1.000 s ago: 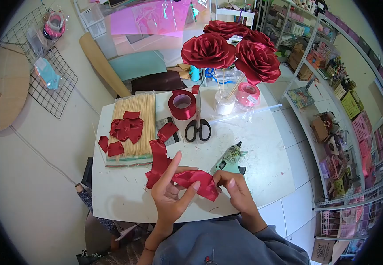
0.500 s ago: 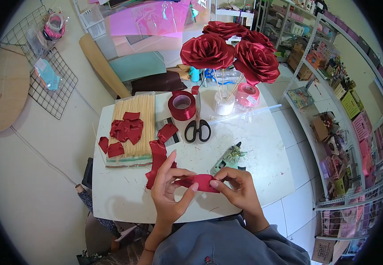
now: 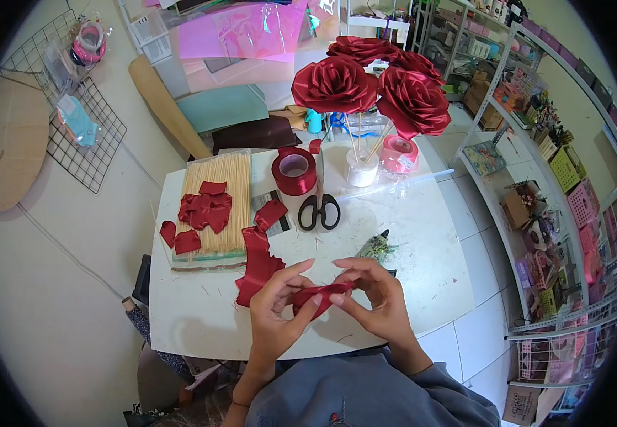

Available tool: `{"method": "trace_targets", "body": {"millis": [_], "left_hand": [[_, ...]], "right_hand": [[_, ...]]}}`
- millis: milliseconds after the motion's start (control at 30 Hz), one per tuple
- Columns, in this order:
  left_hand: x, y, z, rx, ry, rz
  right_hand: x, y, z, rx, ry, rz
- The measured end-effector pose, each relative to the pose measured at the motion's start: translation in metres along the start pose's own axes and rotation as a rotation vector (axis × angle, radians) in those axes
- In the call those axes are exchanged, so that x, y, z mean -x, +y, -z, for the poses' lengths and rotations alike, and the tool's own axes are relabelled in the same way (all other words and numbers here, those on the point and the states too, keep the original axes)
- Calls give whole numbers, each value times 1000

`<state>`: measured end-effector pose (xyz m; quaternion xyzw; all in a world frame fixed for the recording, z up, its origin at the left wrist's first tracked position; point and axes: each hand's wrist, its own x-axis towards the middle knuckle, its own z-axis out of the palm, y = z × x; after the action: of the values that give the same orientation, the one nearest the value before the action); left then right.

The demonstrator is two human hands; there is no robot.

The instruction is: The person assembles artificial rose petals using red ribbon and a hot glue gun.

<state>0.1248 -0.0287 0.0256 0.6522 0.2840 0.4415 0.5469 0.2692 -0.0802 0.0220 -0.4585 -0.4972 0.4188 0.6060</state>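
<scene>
We hold a folded piece of red satin ribbon (image 3: 308, 304) between our two sets of fingers, in front of our body and over the near part of the white table (image 3: 201, 320). Our left hand (image 3: 274, 313) pinches its left part, thumb in front, and our right hand (image 3: 381, 302) grips the other end the same way; both index fingers stick out, apart from the cloth. Just beyond the right fingers lies a glue gun (image 3: 376, 248), its lower part hidden by that hand. Close by the left fingertips, cut red strips (image 3: 257, 257) lie overlapping, partly covered by our hand. Farther out on that side, smaller red pieces (image 3: 205, 212) rest on a bundle of wooden sticks (image 3: 216, 167). Straight ahead of the fingers we see black-handled scissors (image 3: 331, 213), with a roll of red ribbon (image 3: 295, 188) past them, slightly left. Beyond, to the right of the scissors, red satin roses (image 3: 337, 85) stand on sticks in a white holder (image 3: 362, 173), beside a pink roll (image 3: 401, 158).
</scene>
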Motion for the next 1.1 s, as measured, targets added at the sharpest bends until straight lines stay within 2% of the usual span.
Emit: {"method": "trace_targets", "body": {"millis": [67,133,233,267,300,367,400,433,500,667,833,867,900,967,1033,1100], "left_hand": [[1,-1,-2,57,7,38],[2,-3,-4,36,-67,57],[0,-3,-5,145,-15,149],[-2,-5,-5,189,30,145],[-3,-6,-4,191,37,142],[-6,-8,-3,198,104,103],[-7,-10,-5,202,126,42],[-6,-13,-4,200,137,39],[-6,-18,-3,221,99,-6],[-5,-7,-1,153,149,-15],[-2,-6,6,66,176,-28],[-2,-4,6,-6,179,-43],[-2,-3,5,-78,179,-60],[-3,-3,3,-102,202,-86],[-3,-2,2,-124,233,-110],[-2,2,3,-282,230,-147]], "right_hand": [[-1,4,1,-3,35,20],[-3,6,3,55,62,46],[-4,1,12,173,124,52],[-2,-4,22,425,87,39],[2,-7,26,428,80,41],[14,-9,32,1344,62,90],[19,-6,34,1351,-10,-3],[22,0,35,1350,-19,5],[26,9,35,1335,13,-131],[25,12,45,1125,57,-110],[34,16,47,-11,192,-80],[36,12,38,-246,222,-133],[37,7,33,-177,220,-181],[40,5,24,-365,156,-255],[41,6,20,-304,86,-273],[41,8,18,-240,55,-276]]}}
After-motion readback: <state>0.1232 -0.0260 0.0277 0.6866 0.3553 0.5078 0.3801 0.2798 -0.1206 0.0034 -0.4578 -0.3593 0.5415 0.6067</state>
